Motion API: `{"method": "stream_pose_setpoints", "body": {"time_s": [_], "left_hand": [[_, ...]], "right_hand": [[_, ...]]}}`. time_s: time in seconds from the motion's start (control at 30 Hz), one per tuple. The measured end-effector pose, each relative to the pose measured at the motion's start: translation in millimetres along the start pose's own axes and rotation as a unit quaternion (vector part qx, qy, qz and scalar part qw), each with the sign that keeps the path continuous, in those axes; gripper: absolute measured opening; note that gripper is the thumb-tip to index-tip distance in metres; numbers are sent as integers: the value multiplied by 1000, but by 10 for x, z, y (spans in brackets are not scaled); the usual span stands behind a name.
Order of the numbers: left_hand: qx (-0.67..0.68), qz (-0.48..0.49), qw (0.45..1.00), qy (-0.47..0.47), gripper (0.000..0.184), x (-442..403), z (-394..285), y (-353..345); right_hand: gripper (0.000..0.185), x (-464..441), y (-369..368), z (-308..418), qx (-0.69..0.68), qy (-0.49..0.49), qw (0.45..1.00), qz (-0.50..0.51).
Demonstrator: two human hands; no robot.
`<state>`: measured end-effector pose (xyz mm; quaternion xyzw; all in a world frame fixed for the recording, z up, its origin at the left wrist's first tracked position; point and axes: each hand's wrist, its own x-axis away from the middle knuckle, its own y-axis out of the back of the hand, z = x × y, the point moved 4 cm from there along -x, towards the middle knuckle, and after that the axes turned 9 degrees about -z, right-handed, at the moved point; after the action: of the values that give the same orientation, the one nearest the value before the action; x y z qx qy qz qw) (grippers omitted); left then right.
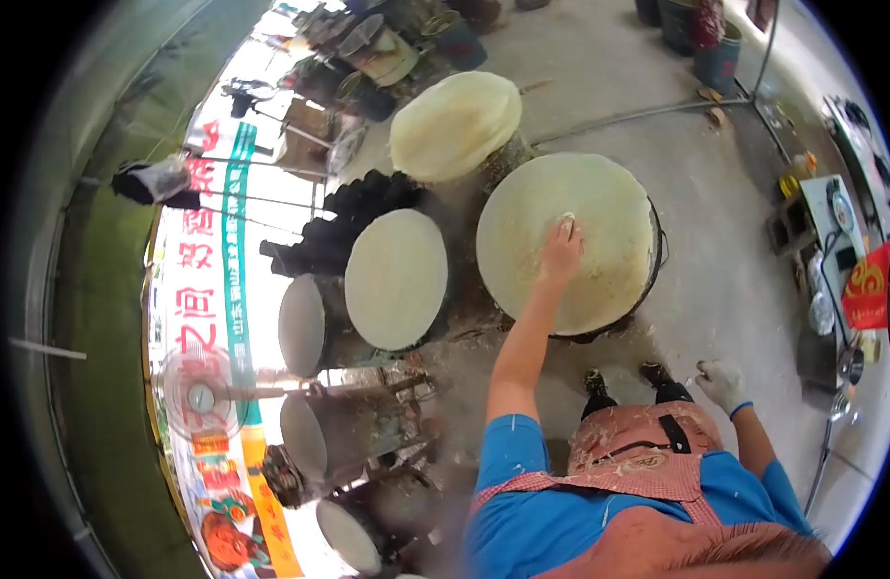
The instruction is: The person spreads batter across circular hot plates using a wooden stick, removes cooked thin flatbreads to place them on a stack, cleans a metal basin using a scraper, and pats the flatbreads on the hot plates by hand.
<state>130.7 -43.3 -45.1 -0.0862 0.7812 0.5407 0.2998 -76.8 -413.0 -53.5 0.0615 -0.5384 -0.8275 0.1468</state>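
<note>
My left hand [562,253] reaches over a large round griddle [656,261], whose top is covered by a pale sheet of batter [609,207]. Its fingers are drawn together at the middle of the sheet, with something whitish at their tips that is too small to name. Crumbly bits dot the sheet near the hand. My right hand [723,383], in a whitish glove with a blue band at the wrist, hangs beside my body. Its fingers look loosely apart, away from the griddle, and nothing shows in them.
Round pale sheets lie at the back [454,125] and on the left [397,280]. More round-topped drums [303,436] stand down the left near a fan [202,398]. Buckets [382,58] are at the back. On the right are a bench [835,222] and a red bag [866,288].
</note>
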Motion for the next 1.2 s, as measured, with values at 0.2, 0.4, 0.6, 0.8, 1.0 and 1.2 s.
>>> {"method": "stream_pose_setpoints", "body": {"time_s": [0.2, 0.4, 0.6, 0.8, 1.0, 1.2], "left_hand": [[-18, 14, 998, -66, 42, 251, -6, 359], [49, 44, 998, 14, 32, -75, 140, 212], [-66, 28, 997, -33, 51, -50, -95, -158], [-19, 41, 999, 18, 65, 241, -101, 20], [-49, 58, 994, 77, 70, 322, -34, 261], [-22, 61, 997, 32, 74, -169, -507, -420]], "right_hand": [[20, 387, -317, 354, -8, -111, 992, 59], [19, 237, -230, 554, -35, -119, 992, 33], [21, 104, -96, 595, -45, -130, 990, 18], [23, 113, -133, 526, -27, -125, 990, 57], [20, 210, -200, 339, -25, -137, 989, 54], [30, 66, -70, 491, -32, -135, 987, 85]]}}
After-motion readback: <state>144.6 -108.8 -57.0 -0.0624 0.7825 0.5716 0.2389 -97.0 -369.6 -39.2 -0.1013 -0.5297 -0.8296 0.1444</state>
